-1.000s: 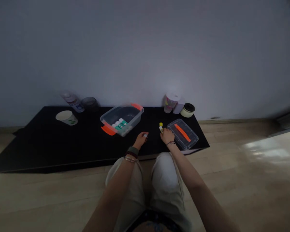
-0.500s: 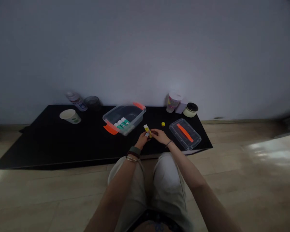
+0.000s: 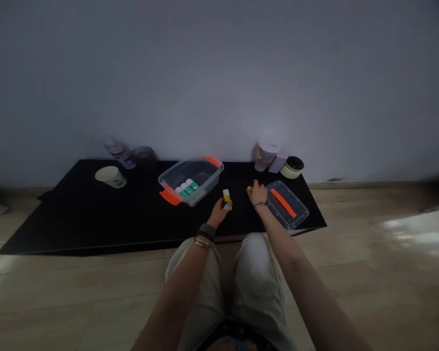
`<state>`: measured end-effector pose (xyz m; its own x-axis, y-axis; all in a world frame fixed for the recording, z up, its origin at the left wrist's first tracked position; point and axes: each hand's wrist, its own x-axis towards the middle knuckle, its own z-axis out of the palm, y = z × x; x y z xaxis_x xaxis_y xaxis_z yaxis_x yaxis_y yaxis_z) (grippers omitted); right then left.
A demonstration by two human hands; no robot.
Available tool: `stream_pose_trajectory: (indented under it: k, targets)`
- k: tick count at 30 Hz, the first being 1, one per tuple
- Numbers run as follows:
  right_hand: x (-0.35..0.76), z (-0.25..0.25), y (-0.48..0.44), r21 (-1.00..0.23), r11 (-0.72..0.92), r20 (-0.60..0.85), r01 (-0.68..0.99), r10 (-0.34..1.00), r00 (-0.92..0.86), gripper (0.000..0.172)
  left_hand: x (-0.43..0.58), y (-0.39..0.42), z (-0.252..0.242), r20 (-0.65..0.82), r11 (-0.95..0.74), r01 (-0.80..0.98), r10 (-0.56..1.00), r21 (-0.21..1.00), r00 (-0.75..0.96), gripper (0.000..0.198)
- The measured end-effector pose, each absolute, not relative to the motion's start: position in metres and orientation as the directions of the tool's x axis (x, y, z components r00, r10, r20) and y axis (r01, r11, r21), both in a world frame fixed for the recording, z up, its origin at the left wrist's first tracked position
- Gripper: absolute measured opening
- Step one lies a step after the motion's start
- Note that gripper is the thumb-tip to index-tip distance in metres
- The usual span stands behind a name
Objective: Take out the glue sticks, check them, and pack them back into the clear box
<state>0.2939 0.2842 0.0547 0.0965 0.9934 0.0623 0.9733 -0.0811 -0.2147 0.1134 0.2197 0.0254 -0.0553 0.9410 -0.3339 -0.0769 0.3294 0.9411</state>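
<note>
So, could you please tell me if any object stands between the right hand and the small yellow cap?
Nothing visible does: the right hand is close up at the yellow cap, and the clear lid lies on the hand's other side.

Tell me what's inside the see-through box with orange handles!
Inside the box are three white-and-green tubes, side by side. They cover the bottom directly beneath them, so I can't see whether anything is under there.

Indoor room: wall (image 3: 219,73), pale floor (image 3: 351,278)
</note>
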Motion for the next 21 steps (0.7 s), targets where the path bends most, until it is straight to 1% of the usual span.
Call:
stream_pose_trajectory:
  k: [2,4,6,8,10,11,13,14,16,21]
  targets:
    - [0.294,0.053,0.285,-0.237,-0.065,0.053,0.969,0.995,0.08,0.05,0.113,0.22,0.023,-0.308,0.304,-0.065,0.95,0.95,-0.054,0.043]
    - [0.295,0.053,0.285,-0.326,-0.049,0.048,0.944,0.997,0.068,0.045,0.113,0.221,0.021,-0.283,0.28,-0.059,0.958,0.958,-0.05,0.045]
    - [0.296,0.056,0.286,-0.487,-0.043,0.035,0.872,0.997,0.068,0.04,0.113,0.221,0.02,-0.26,0.257,-0.058,0.965,0.965,-0.042,0.046]
    - [0.297,0.06,0.287,-0.672,-0.028,0.002,0.74,0.999,0.039,0.032,0.114,0.222,0.018,-0.238,0.236,-0.061,0.971,0.97,-0.031,0.047]
    - [0.296,0.066,0.286,-0.819,0.003,-0.035,0.574,0.998,-0.055,0.026,0.115,0.222,0.016,-0.22,0.218,-0.063,0.975,0.974,-0.021,0.048]
    - [0.295,0.069,0.286,-0.867,0.019,-0.044,0.498,0.992,-0.116,0.025,0.115,0.222,0.015,-0.212,0.21,-0.062,0.977,0.976,-0.017,0.049]
    - [0.293,0.076,0.284,-0.921,0.043,-0.046,0.387,0.975,-0.217,0.026,0.116,0.222,0.013,-0.197,0.196,-0.06,0.98,0.979,-0.011,0.049]
    - [0.292,0.079,0.283,-0.932,0.053,-0.041,0.359,0.968,-0.249,0.027,0.116,0.222,0.013,-0.192,0.191,-0.058,0.981,0.98,-0.01,0.049]
    - [0.29,0.083,0.281,-0.935,0.075,-0.023,0.346,0.962,-0.271,0.027,0.117,0.222,0.014,-0.183,0.182,-0.055,0.983,0.982,-0.004,0.048]
    - [0.286,0.093,0.276,-0.919,0.118,0.02,0.377,0.967,-0.254,0.027,0.117,0.22,0.02,-0.179,0.181,-0.062,0.983,0.982,0.033,0.045]
